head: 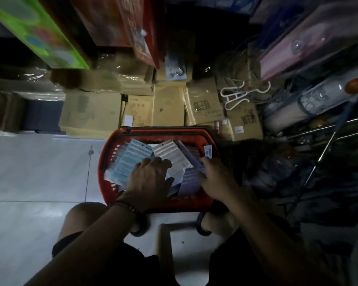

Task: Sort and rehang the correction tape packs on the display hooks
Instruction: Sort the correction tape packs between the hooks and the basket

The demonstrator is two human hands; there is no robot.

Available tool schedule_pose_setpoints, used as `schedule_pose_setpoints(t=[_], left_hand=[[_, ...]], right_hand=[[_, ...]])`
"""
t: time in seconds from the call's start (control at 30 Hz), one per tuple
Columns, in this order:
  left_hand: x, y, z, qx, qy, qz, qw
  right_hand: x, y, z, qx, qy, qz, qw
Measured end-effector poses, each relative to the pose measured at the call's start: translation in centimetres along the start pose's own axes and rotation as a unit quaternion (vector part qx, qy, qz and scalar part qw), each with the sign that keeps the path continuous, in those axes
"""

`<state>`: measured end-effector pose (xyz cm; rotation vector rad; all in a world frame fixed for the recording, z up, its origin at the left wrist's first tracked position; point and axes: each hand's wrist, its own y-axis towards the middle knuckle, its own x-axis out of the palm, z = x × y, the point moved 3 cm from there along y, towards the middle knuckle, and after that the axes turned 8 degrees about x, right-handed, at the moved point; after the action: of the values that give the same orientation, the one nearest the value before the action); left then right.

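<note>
Nearest, a pale stool [165, 244] sits between the person's bare knees on the tiled floor [39, 168]. Just past it stands a red basket [153, 132] holding the correction tape packs [130, 159], which lie loose and overlapping, mostly face down. The left hand [149, 178], with a beaded bracelet [126, 206] at its wrist, lies on top of the pile, its grip apart with the fingers spread across the cards. The right hand [219, 182] is at the basket's right side, its grip clamped on the edge of a purple pack [191, 180], though blur softens it. Beyond the basket, brown cardboard boxes [167, 106] are stacked against dim shelves
</note>
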<state>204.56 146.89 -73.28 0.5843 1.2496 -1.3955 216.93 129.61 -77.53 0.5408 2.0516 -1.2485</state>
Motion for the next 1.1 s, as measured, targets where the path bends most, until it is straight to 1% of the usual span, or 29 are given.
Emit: schedule_pose_setpoints(t=[0.07,0.13,0.17,0.2,0.27,0.3,0.37,0.47,0.6,0.7,0.8,0.93,1.0,1.1], left_hand=[[1.7,-0.5,-0.6,-0.003,-0.01,0.023,1.0],[2.5,-1.5,-0.7,-0.004,0.001,0.054,0.999],[3.0,-2.6,-0.8,-0.005,0.004,0.071,0.997],[3.4,-3.7,-0.8,-0.012,0.005,0.075,0.997],[4.2,-6.2,-0.4,-0.023,0.001,0.063,0.998],[4.1,-7.7,0.1,-0.023,-0.007,0.059,0.998],[3.9,-9.5,1.2,-0.01,-0.013,0.057,0.998],[2.9,-10.6,2.1,0.0,-0.002,0.085,0.996],[2.5,-12.8,3.2,0.014,0.028,0.092,0.995],[2.8,-13.2,2.4,0.02,0.066,0.063,0.996],[3.6,-11.7,1.4,0.027,0.101,0.032,0.994],[5.1,-7.7,-0.3,0.027,0.086,0.032,0.995],[5.9,-6.2,-0.7,0.022,0.056,0.016,0.998],[6.9,-4.5,-0.8,0.02,0.032,-0.007,0.999]], right_hand=[[2.3,0.1,0.7,-0.004,0.008,0.058,0.998],[4.1,-0.6,1.4,-0.025,0.016,0.122,0.992],[5.0,-1.3,1.5,-0.042,0.021,0.142,0.989],[5.8,-2.1,1.7,-0.054,0.027,0.147,0.987],[6.5,-4.4,1.9,-0.046,0.023,0.151,0.987],[6.5,-5.9,1.8,-0.042,0.021,0.16,0.986],[6.2,-8.4,1.5,-0.061,0.015,0.165,0.984],[5.3,-10.4,1.6,-0.058,0.006,0.167,0.984],[4.6,-11.9,2.1,-0.036,0.008,0.147,0.988],[4.7,-11.3,2.6,-0.033,0.004,0.12,0.992],[5.5,-8.9,3.3,-0.012,-0.004,0.088,0.996],[6.6,-3.9,3.3,0.001,-0.011,0.046,0.999],[7.2,-1.8,2.9,0.004,-0.017,0.018,1.0],[7.9,0.4,2.6,-0.004,-0.008,0.0,1.0]])
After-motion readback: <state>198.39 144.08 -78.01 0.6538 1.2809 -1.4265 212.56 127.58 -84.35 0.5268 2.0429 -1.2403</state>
